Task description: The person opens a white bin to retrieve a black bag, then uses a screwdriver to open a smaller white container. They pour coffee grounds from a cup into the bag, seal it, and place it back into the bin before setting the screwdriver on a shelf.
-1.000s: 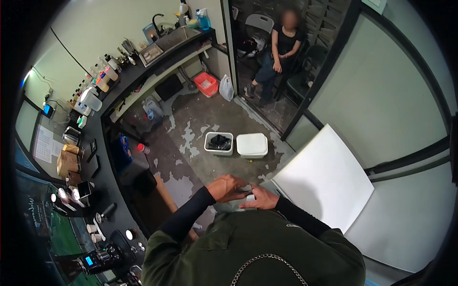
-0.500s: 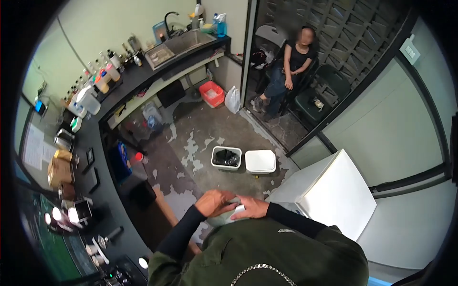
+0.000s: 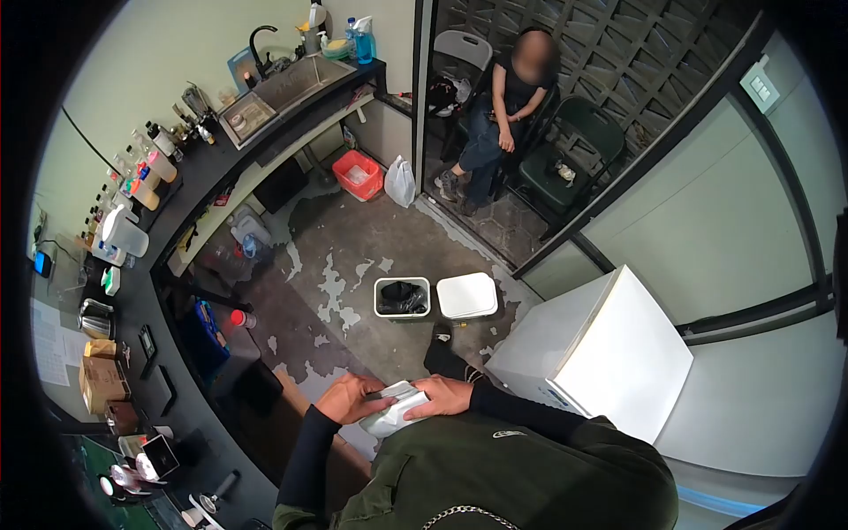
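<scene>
In front of my body, a white pouch (image 3: pixel 389 426) is gripped from both sides. My left hand (image 3: pixel 347 399) is closed on its left edge, fingers bent at the top. My right hand (image 3: pixel 441 395) is closed on the right side, with the thumb lying along the pouch. Whatever is inside the pouch is hidden. Beyond the hands, on the floor, stands a white bin (image 3: pixel 402 313) with a black liner. Its likely lid, a white rectangular piece (image 3: pixel 468 296), is beside it on the right. A dark leg and foot (image 3: pixel 444 355) shows just past my right hand.
A curved black counter (image 3: pixel 196 353) with bottles, boxes and a sink (image 3: pixel 300 84) runs along the left. To the right is a white fridge-like cabinet (image 3: pixel 609 353). A red basket (image 3: pixel 358 175) and a plastic bag (image 3: pixel 400 182) sit by the doorway, where a person (image 3: pixel 517 106) is seated.
The pouch has come into fuller view between my hands, which are farther apart. A dark foot has appeared beyond them. The camera view has shifted slightly.
</scene>
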A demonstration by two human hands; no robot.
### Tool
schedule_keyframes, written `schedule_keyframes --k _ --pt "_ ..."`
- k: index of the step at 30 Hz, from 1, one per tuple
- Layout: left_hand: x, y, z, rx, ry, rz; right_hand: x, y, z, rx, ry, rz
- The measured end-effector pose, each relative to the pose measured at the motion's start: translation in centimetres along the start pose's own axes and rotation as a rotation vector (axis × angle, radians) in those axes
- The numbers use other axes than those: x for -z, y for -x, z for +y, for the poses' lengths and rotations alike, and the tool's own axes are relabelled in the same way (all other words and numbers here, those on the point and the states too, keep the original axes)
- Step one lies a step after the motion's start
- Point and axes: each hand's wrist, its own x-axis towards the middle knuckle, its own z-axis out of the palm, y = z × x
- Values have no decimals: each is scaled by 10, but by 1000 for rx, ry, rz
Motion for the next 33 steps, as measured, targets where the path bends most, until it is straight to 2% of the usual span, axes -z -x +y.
schedule_keyframes --k 4,6,9,10,11,13,15,17,21,24,27,31,33 --pt "12 -29 -19 -128 -111 26 30 -15 -1 19 -61 24" --pt "27 -44 -22 8 -145 4 50 -25 -1 10 -35 50" --pt "60 -58 -29 95 -65 -37 86 -44 -2 60 -29 45" --pt "74 -63 -24 220 -68 -68 99 -48 -2 69 -33 43" --pt "81 -71 -29 230 -74 -68 111 -53 -1 68 -31 45" --pt "90 -91 -38 -27 -204 -27 137 -63 0 76 -37 45" --pt "100 -106 -35 -2 -193 -23 161 -69 2 85 -110 38" --pt "112 -121 -21 184 -199 28 183 -75 1 117 -115 24" --pt "134 -140 -12 230 -271 -33 222 -83 6 125 -122 -17" --pt "131 -156 -15 149 -148 25 239 -88 24 190 -190 -12" --pt "135 -175 -13 245 -120 28 252 -85 34 226 -197 27" --pt "147 -197 -13 329 -128 -44 267 -79 41 141 -242 62" --pt "150 -211 -17 286 -142 -35 273 -75 46 148 -264 99"
